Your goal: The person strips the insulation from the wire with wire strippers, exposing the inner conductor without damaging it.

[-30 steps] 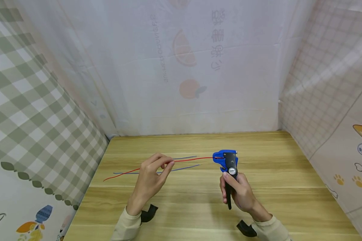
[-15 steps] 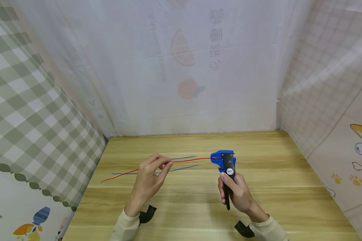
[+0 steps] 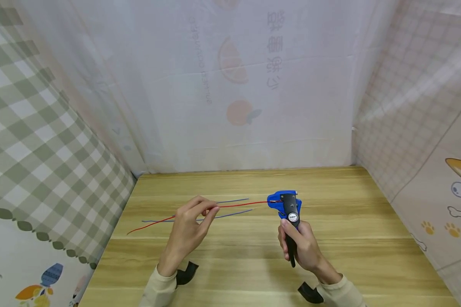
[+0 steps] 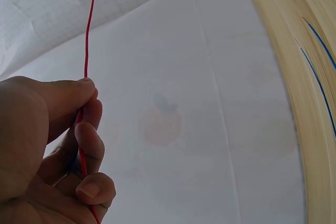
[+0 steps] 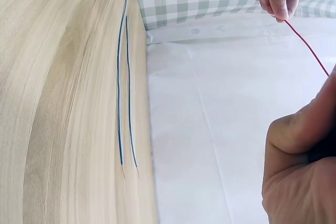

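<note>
My left hand (image 3: 192,224) pinches a red wire (image 3: 246,204) between thumb and fingertips, and the wire's free tail trails off to the left. In the left wrist view the red wire (image 4: 86,40) runs from the pinch up to the blue head of the tool. Gripped in my right hand (image 3: 305,247) is a wire stripper (image 3: 290,209) with a blue head and black handles, held upright. The wire's right end sits in the stripper's mouth, where its tip is hidden. Most of the tool is out of the right wrist view.
Two blue wires (image 5: 118,87) lie on the wooden table (image 3: 349,238), side by side behind and beneath the left hand. Their near ends show thin bare tips. A white printed curtain (image 3: 176,106) rises behind the table, with a checked cloth (image 3: 61,140) at the left.
Both hands, the stripper and the red wire shift very slightly left in the head view, as does the whole scene. The left hand's pinch and the right hand's grip stay as they were.
</note>
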The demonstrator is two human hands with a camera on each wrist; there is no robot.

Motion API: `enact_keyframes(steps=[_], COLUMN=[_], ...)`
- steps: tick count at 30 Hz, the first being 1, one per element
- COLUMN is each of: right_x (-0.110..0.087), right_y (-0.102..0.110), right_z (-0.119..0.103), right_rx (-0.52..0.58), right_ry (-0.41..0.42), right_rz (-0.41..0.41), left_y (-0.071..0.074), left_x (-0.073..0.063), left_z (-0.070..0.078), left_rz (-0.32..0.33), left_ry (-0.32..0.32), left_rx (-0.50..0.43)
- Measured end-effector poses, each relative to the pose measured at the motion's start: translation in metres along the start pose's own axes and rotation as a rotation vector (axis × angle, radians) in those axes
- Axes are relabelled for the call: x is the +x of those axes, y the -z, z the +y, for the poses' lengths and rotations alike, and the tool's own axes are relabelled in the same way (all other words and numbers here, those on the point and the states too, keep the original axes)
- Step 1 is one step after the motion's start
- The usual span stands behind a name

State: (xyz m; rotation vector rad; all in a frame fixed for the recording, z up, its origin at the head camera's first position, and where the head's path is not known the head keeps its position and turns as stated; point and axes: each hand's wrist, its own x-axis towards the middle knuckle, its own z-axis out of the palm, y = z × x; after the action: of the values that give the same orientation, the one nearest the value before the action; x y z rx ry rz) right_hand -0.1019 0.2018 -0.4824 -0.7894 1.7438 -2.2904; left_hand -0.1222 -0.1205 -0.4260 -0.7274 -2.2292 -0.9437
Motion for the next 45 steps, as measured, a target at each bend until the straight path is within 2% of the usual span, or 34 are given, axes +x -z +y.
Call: enact_keyframes(steps=[12,26,34,39,45], right_x=[-0.001,0.000,-0.001,-0.003,-0.004], right_y=[0.001,0.002,0.012,0.019,0.021], right_z=[-0.002,-0.007,-0.017,-0.018,-0.017], right_rx=[0.038,0.024,0.061,0.060,0.051], right_ry=[-0.007,0.011,0.042,0.051,0.047], right_rz=[-0.025,-0.016,0.035,0.033,0.035], left_y=[0.003,0.009,0.023,0.027,0.025], left_x=[0.001,0.002,-0.003,-0.005,-0.006], left_z=[-0.002,-0.004,-0.015,-0.020,-0.021], left_rz=[0.004,0.007,0.076,0.076,0.078], left_ry=[-0.008,-0.013,-0.027,-0.019,-0.023], left_rx=[-0.020,-0.018,0.056,0.056,0.057])
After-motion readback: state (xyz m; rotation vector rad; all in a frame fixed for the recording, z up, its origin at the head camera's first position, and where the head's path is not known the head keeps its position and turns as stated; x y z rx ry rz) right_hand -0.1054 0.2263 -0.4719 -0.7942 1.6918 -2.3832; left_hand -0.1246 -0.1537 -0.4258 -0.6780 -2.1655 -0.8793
